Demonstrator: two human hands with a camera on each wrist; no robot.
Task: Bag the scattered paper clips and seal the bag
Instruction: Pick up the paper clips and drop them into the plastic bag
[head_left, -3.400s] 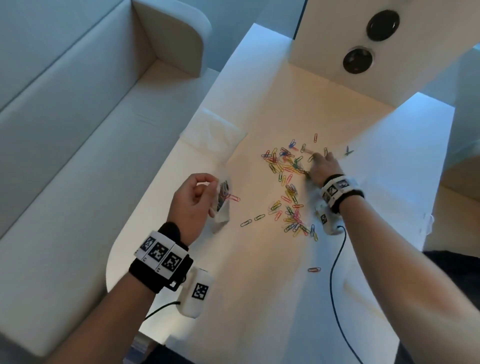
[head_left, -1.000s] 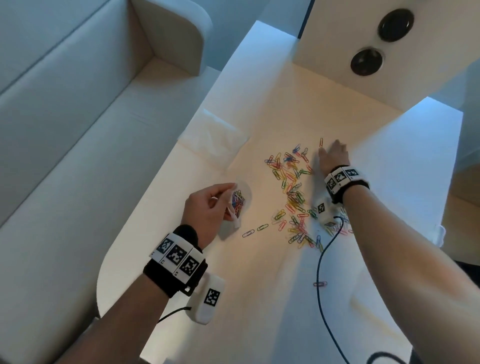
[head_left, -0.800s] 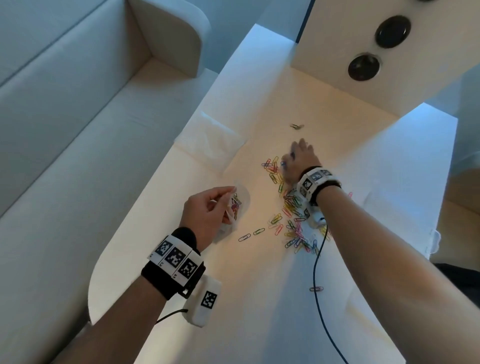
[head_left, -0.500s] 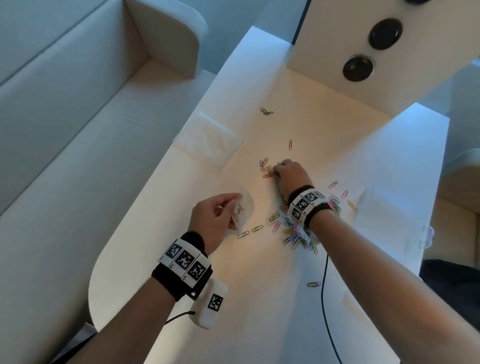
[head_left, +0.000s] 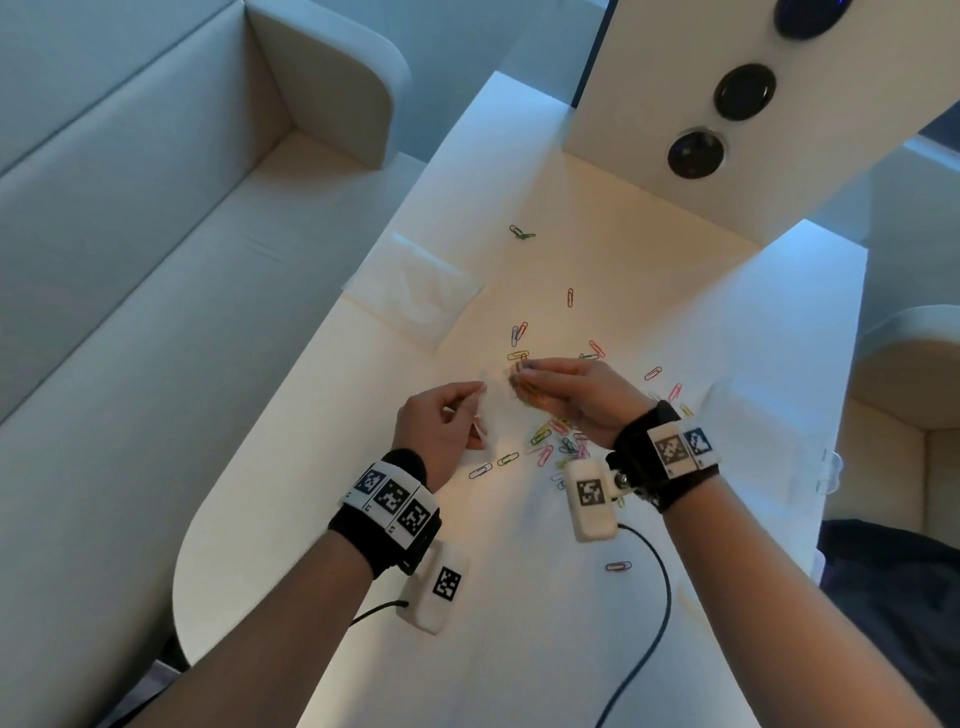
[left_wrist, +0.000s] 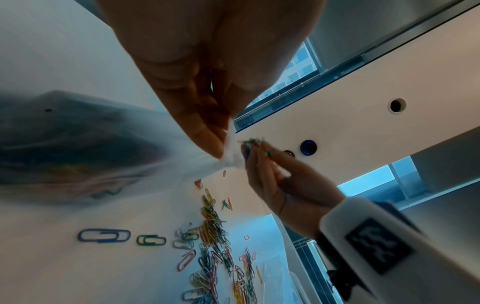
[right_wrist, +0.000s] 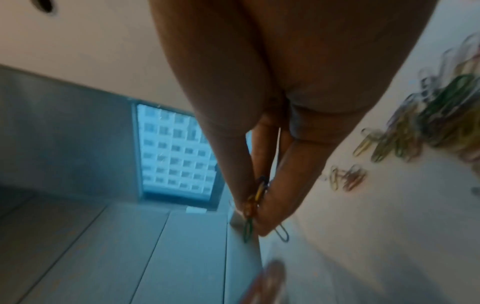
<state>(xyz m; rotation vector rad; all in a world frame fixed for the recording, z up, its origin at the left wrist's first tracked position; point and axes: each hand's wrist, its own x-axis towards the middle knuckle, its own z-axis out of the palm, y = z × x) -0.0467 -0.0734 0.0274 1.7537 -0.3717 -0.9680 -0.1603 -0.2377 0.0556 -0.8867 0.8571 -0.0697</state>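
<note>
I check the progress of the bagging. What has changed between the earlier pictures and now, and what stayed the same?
The right hand left the far side of the scatter, pinched a bunch of paper clips and carried it back to the mouth of the clear bag. Its sweep knocked a few clips farther out. The left hand still pinches the bag's edge, and most loose clips remain on the table.

table (head_left: 363, 519) near-left bare | clip pile (head_left: 558, 441) under right wrist | panel (head_left: 675, 104) blocks far
</note>
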